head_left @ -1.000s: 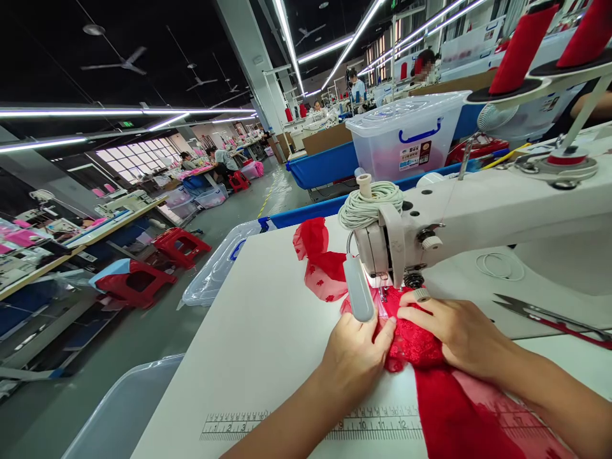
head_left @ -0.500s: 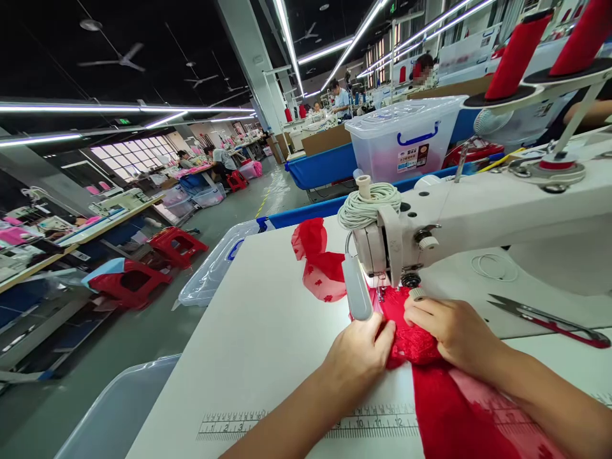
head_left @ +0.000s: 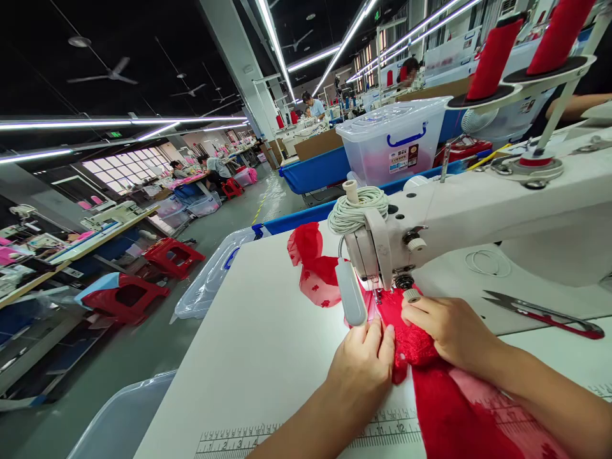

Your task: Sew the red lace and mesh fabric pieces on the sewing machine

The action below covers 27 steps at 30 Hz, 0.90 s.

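Red lace fabric [head_left: 417, 347] lies bunched under the needle area of a white sewing machine [head_left: 482, 210], and its sheer and solid red parts trail toward me over the table edge scale. My left hand [head_left: 366, 357] is closed on the fabric's left edge, just below the grey lamp [head_left: 351, 293] beside the needle. On the other side my right hand [head_left: 444, 328] pinches the fabric close to the presser foot [head_left: 377, 296], with its fingertips partly hidden. A further red mesh piece [head_left: 318, 271] with small dark red motifs spreads out behind the lamp.
Thread snips [head_left: 545, 313] lie on the right of the white table [head_left: 229, 357]. Printed ruler marks [head_left: 229, 440] run along its near side. Red thread cones [head_left: 495, 60] stand above the machine. Plastic boxes [head_left: 392, 137] and red stools [head_left: 127, 296] stand around; co-workers sit farther back.
My left hand has shifted slightly, its fingers now straighter and closer together on the fabric. My right hand stays pinching nearly the same spot. The whole view has shifted a little.
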Available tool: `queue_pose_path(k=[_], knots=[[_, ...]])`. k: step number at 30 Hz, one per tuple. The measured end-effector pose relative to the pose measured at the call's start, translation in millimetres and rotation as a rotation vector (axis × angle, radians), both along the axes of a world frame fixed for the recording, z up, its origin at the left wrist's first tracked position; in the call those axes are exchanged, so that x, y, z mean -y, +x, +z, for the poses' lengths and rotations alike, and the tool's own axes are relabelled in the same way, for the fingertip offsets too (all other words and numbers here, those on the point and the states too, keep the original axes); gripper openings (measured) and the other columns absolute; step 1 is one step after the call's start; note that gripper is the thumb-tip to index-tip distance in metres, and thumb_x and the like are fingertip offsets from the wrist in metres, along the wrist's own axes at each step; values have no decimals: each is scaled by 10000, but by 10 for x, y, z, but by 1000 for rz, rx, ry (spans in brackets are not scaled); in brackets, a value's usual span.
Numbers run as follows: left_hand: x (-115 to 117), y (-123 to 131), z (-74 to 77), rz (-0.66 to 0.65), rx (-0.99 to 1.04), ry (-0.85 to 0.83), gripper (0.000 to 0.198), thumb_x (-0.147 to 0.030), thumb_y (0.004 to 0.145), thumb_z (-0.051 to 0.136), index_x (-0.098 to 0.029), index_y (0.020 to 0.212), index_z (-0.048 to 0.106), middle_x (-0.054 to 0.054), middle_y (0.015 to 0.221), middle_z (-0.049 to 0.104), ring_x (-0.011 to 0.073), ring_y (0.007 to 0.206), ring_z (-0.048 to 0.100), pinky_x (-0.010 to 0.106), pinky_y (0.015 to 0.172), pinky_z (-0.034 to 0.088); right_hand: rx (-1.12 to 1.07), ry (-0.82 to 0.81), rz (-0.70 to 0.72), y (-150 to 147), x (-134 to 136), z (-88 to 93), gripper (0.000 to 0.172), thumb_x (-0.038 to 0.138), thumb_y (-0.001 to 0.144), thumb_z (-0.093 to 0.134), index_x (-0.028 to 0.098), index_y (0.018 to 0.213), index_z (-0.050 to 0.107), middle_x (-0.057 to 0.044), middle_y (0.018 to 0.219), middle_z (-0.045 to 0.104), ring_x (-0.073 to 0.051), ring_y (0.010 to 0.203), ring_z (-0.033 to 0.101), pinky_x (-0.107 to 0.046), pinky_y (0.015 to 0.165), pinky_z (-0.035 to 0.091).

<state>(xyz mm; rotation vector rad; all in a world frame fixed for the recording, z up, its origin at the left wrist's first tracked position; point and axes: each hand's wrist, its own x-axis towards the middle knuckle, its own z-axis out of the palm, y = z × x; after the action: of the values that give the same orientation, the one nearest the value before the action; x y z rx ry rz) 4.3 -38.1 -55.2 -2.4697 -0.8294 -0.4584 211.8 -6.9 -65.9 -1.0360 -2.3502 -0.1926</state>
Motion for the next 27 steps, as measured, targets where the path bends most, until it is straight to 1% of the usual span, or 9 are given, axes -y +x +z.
queue_pose_path(k=[6,12,15,18,23,27], knots=[[-1,28,33,17,29,-28,303,-46,905,392,-13,1085,634,190,954,676,211,702,604,322,576,537,20,-22,-11,-11,-14,80,295,-38,741,360,208,713,521,-8,670,576,-144,559,471,-284,519,260],[-28,32,29,74,19,-87,287,-33,895,391,-48,1060,625,175,952,661,200,693,585,319,599,529,21,-11,-10,-26,-16,150,282,-29,774,351,206,670,468,4,636,514,-130,518,423,-271,499,235],[-37,20,22,82,15,-99,293,-31,889,391,-52,1069,622,171,966,663,204,706,585,317,601,532,8,-33,-2,-36,-20,139,270,-21,775,363,205,670,469,5,643,498,-132,515,411,-271,496,241],[-34,8,17,80,10,-67,313,-30,902,368,-49,1085,622,181,1004,665,204,727,599,308,595,539,-17,-72,1,-43,-25,106,279,-26,783,360,202,694,492,-7,701,532,-137,552,437,-268,519,274],[-15,6,22,60,10,-18,320,-17,895,374,-29,1093,625,187,955,668,210,740,627,318,625,561,-29,-139,27,-42,-36,58,267,13,840,369,201,717,513,-21,752,564,-146,616,478,-267,555,318],[-29,1,12,52,-4,10,318,-23,892,391,-22,1096,635,205,1011,676,221,757,636,326,623,570,-49,-143,5,-34,-40,55,256,27,846,370,201,720,510,-22,758,560,-148,621,483,-266,547,320]])
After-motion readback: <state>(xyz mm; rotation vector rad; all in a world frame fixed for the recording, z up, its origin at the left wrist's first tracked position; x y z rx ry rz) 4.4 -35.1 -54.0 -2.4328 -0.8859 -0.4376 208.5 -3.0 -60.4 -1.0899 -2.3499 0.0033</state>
